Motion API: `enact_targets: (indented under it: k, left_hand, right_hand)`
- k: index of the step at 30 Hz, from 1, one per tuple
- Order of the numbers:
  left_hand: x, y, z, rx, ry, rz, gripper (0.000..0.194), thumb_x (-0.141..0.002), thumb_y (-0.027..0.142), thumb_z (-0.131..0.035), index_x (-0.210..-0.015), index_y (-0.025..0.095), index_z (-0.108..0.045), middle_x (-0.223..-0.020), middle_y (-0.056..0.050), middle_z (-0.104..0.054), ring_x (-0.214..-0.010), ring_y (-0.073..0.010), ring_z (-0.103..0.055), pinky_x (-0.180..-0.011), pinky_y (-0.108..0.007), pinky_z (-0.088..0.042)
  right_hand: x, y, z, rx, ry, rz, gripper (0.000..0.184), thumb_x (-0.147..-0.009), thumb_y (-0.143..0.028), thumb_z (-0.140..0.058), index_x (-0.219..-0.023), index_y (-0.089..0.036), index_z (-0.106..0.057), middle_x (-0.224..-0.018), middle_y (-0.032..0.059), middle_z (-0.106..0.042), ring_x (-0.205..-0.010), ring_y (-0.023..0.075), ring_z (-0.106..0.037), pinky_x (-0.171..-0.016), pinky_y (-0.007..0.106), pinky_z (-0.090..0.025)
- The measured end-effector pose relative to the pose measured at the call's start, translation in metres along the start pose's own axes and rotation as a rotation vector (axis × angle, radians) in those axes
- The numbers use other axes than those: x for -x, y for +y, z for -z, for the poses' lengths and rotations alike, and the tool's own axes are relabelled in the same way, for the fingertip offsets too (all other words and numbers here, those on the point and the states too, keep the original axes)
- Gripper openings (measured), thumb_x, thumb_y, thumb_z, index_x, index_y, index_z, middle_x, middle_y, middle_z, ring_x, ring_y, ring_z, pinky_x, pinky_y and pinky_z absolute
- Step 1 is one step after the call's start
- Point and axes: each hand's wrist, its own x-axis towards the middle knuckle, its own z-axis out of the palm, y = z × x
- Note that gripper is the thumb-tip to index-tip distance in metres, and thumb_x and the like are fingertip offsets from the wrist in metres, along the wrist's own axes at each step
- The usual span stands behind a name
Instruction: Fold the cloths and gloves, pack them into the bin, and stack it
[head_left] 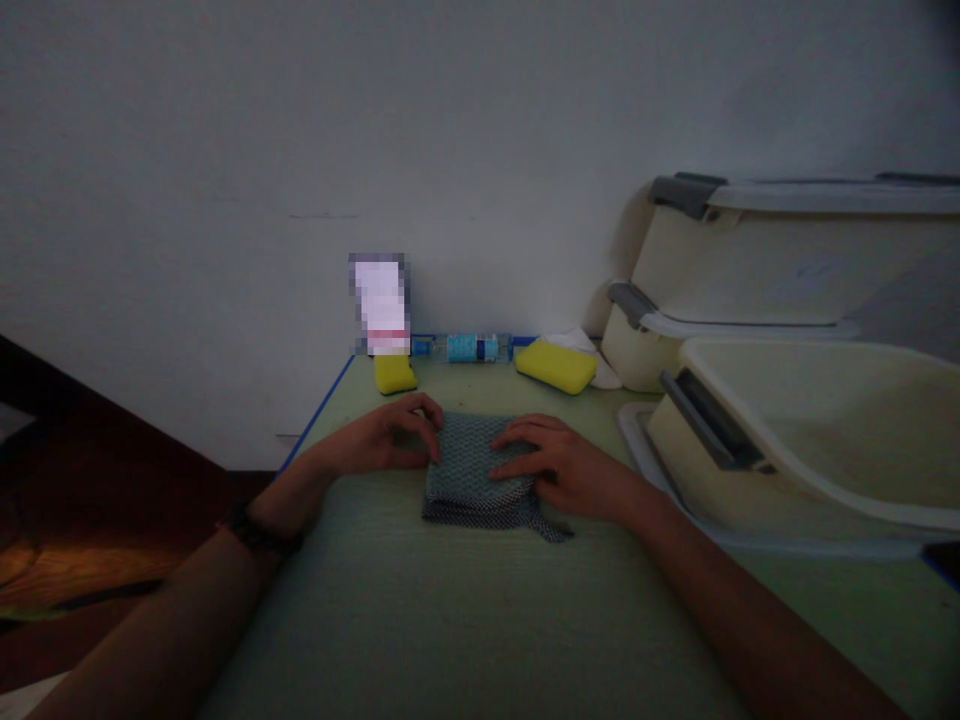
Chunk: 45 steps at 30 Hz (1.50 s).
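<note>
A folded cloth (469, 460) with a fine grey-blue pattern lies on the light green table, stacked in layers. From its near right corner a narrow strap (551, 527) sticks out. My left hand (394, 435) is at the cloth's left edge, its fingers bent and apart, fingertips touching that edge. Across the right part of the cloth rests my right hand (551, 462), with fingers spread on the top layer and the thumb side low near the right edge. Neither hand is closed around the cloth.
Along the wall lie a yellow sponge (556, 366), a clear bottle (471, 348) with a blue label, and another yellow piece (395, 374) below a propped, blurred-out phone-like object (381, 300). Cream bins stand at right, the nearest an open bin (720, 470) on a lid.
</note>
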Motion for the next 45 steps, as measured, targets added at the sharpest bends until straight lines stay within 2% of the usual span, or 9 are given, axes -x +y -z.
enact_targets:
  k: [7, 11, 15, 24, 31, 36, 38, 41, 45]
  left_hand:
    - [0.0, 0.007, 0.0, -0.061, -0.021, -0.057, 0.013, -0.076, 0.016, -0.048, -0.076, 0.017, -0.062, -0.098, -0.005, -0.044, -0.095, -0.0173, -0.048, -0.087, -0.033, -0.039]
    - [-0.005, 0.016, -0.01, -0.224, 0.138, -0.035, 0.01, -0.078, 0.02, -0.048, -0.082, 0.016, -0.057, -0.096, -0.006, -0.045, -0.094, -0.0181, -0.046, -0.087, -0.034, -0.039]
    - [-0.011, 0.023, -0.024, -0.371, 0.189, -0.018, 0.018, -0.082, 0.022, -0.044, -0.096, 0.015, -0.053, -0.104, -0.008, -0.046, -0.102, -0.0188, -0.044, -0.092, -0.036, -0.036]
    - [-0.008, 0.019, -0.025, -0.445, -0.122, 0.04, 0.073, -0.074, 0.056, -0.048, -0.134, 0.021, -0.024, -0.139, -0.012, -0.028, -0.126, -0.0258, -0.026, -0.102, -0.042, -0.022]
    - [-0.006, 0.012, -0.029, -0.454, -0.184, 0.122, 0.109, -0.055, 0.071, -0.053, -0.138, 0.018, -0.007, -0.145, -0.012, -0.009, -0.131, -0.0305, -0.004, -0.104, -0.046, -0.012]
    - [-0.004, 0.01, -0.028, -0.457, -0.175, 0.116, 0.108, -0.054, 0.071, -0.055, -0.138, 0.019, -0.008, -0.145, -0.012, -0.009, -0.131, -0.0315, -0.003, -0.104, -0.047, -0.01]
    - [-0.003, 0.009, -0.027, -0.458, -0.158, 0.125, 0.094, -0.064, 0.066, -0.051, -0.137, 0.022, -0.012, -0.145, -0.01, -0.011, -0.131, -0.0304, -0.005, -0.104, -0.047, -0.012]
    - [-0.004, 0.008, -0.027, -0.499, -0.103, 0.16, 0.057, -0.085, 0.05, -0.032, -0.135, 0.026, -0.02, -0.143, -0.006, -0.021, -0.131, -0.0258, -0.01, -0.104, -0.046, -0.014]
    - [-0.008, 0.015, -0.031, -0.585, 0.037, 0.166, 0.049, -0.085, 0.047, -0.035, -0.128, 0.022, -0.035, -0.131, -0.01, -0.037, -0.123, -0.0271, -0.028, -0.1, -0.045, -0.025]
  right_hand:
    - [0.002, -0.009, 0.01, -0.087, -0.07, -0.01, 0.028, -0.077, -0.023, -0.052, -0.103, -0.023, -0.062, -0.115, 0.0059, -0.055, -0.109, 0.0194, -0.046, -0.1, 0.045, -0.023]
    - [-0.003, -0.012, 0.005, -0.128, 0.138, -0.08, 0.03, -0.088, -0.029, -0.036, -0.101, -0.019, -0.062, -0.102, 0.0058, -0.062, -0.098, 0.0162, -0.052, -0.093, 0.038, -0.035]
    - [-0.007, -0.011, -0.009, -0.017, 0.286, -0.207, 0.037, -0.088, -0.034, -0.035, -0.114, -0.015, -0.052, -0.113, 0.0089, -0.056, -0.107, 0.0173, -0.047, -0.096, 0.036, -0.035]
    - [0.005, -0.009, -0.026, 0.124, -0.044, -0.337, 0.086, -0.076, -0.063, -0.035, -0.137, -0.006, -0.015, -0.142, 0.0162, -0.016, -0.131, 0.026, -0.011, -0.106, 0.044, -0.016]
    - [0.003, -0.009, -0.023, 0.097, -0.077, -0.369, 0.103, -0.063, -0.072, -0.044, -0.137, -0.008, -0.014, -0.143, 0.0168, -0.012, -0.131, 0.029, -0.008, -0.105, 0.046, -0.015]
    - [-0.003, -0.022, -0.022, 0.153, 0.049, -0.383, 0.075, -0.082, -0.058, -0.03, -0.135, -0.005, -0.021, -0.142, 0.016, -0.018, -0.132, 0.0231, -0.01, -0.107, 0.043, -0.013]
    - [-0.003, -0.025, -0.024, 0.163, 0.054, -0.405, 0.065, -0.087, -0.05, -0.023, -0.134, -0.006, -0.026, -0.141, 0.0153, -0.021, -0.131, 0.0225, -0.012, -0.107, 0.043, -0.014]
    - [-0.001, -0.023, -0.028, 0.164, 0.012, -0.442, 0.063, -0.087, -0.05, -0.023, -0.133, -0.008, -0.029, -0.142, 0.0154, -0.02, -0.131, 0.0257, -0.012, -0.105, 0.046, -0.015]
    - [0.0, -0.013, -0.026, 0.182, 0.079, -0.498, 0.072, -0.082, -0.057, -0.028, -0.133, -0.006, -0.028, -0.141, 0.0186, -0.019, -0.13, 0.0297, -0.014, -0.104, 0.049, -0.017]
